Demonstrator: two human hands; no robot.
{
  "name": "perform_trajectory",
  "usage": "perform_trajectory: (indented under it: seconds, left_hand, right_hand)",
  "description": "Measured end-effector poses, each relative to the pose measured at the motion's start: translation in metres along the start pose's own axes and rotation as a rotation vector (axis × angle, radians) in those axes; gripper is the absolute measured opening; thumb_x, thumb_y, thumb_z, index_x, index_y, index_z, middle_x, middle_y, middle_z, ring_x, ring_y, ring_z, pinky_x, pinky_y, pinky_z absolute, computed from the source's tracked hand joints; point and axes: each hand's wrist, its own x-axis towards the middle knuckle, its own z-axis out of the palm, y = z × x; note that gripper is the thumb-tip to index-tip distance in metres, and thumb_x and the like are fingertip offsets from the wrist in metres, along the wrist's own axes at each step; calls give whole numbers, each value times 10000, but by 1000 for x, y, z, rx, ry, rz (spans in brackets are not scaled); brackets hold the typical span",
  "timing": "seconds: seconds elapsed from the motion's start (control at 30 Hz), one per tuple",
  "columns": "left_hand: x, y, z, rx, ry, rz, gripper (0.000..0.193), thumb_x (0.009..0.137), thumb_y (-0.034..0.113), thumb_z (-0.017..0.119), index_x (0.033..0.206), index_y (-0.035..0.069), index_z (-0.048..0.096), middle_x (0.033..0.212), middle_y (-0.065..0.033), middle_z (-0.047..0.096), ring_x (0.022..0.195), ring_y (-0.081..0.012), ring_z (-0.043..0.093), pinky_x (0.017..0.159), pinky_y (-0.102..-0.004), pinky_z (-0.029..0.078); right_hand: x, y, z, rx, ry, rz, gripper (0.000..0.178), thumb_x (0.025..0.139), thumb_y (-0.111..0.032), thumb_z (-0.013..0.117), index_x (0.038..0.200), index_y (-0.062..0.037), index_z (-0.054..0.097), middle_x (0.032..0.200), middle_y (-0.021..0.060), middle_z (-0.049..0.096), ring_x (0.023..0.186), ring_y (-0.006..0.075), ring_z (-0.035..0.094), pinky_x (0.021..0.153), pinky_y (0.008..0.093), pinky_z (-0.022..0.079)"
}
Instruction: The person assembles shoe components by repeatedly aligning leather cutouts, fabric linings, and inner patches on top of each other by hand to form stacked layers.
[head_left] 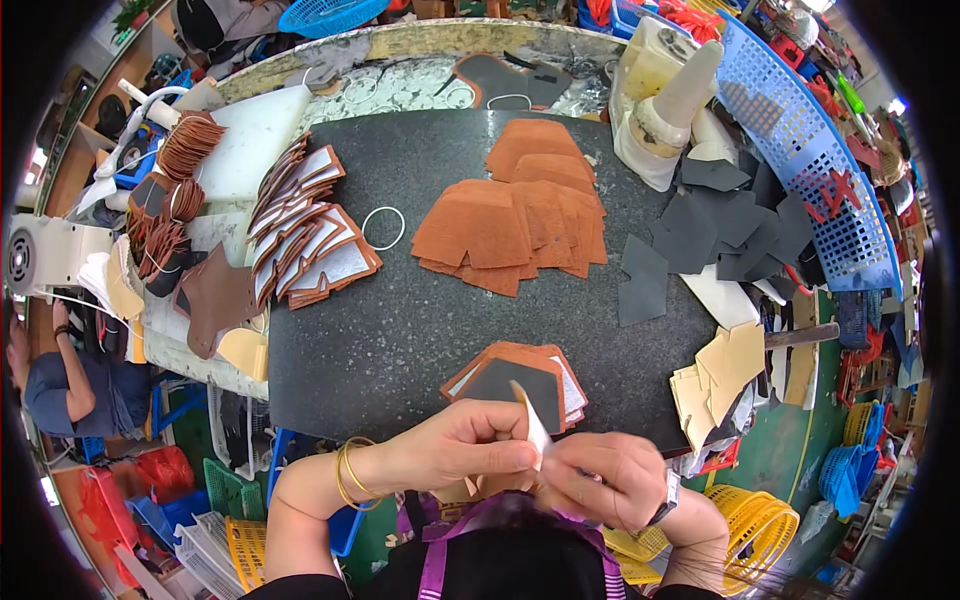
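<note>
My left hand [470, 440] pinches a small, thin piece [537, 432], white on the side that shows and tan at its tip, held up edge-on over the near table edge. Fingers of my right hand [612, 480] are closed at that piece's lower edge; motion smears them a little, and what lies between them is hidden. Just beyond both hands rests a small stack of brown leather-like pieces with white backing [573, 385], topped by a dark grey cut piece [512, 388].
Orange-brown pieces [490, 230] lie fanned mid-table, with brown white-faced stacks [320, 240] to their left. Dark grey pieces [700, 230] and cream pieces [715, 375] sit right, near a cone-topped machine [670, 110] and blue basket [850, 200]. Someone sits far left [85, 390].
</note>
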Motion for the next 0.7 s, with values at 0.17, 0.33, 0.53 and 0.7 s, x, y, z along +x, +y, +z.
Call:
perform_trajectory:
  seconds: [0.17, 0.33, 0.53, 0.7]
  left_hand:
    - [5, -12, 0, -80, -87, -17, 217, 961, 255, 598, 867, 62, 575, 712, 22, 532, 571, -49, 401, 520, -216, 295]
    - [0, -28, -16, -221, -174, -87, 269, 982, 306, 564, 895, 51, 569, 726, 59, 500, 599, -26, 399, 536, -201, 295]
    - [-50, -23, -37, 966, -83, -102, 200, 916, 209, 600, 786, 58, 582, 574, -74, 543, 495, -191, 544, 501, -322, 423]
    - [-54, 4, -36, 1420, 160, -66, 231, 927, 238, 544, 844, 49, 648, 688, -83, 607, 646, -219, 649, 593, -326, 494]
  right_hand:
    - [7, 4, 3, 136, -47, 302, 403, 622, -40, 780, 1017, -53, 702, 1070, 83, 614, 914, 243, 631, 737, 340, 539]
    - [0, 9, 7, -113, 54, -122, 361, 579, -110, 753, 939, -107, 717, 1068, 59, 615, 1005, 232, 587, 786, 367, 491]
    - [-2, -3, -33, -208, -221, 224, 234, 620, -142, 755, 840, -135, 677, 875, 18, 648, 983, 216, 622, 918, 456, 445]
    - [-1, -8, -17, 147, -130, 466, 165, 714, -90, 763, 852, -94, 672, 841, 46, 668, 901, 237, 654, 828, 387, 514]
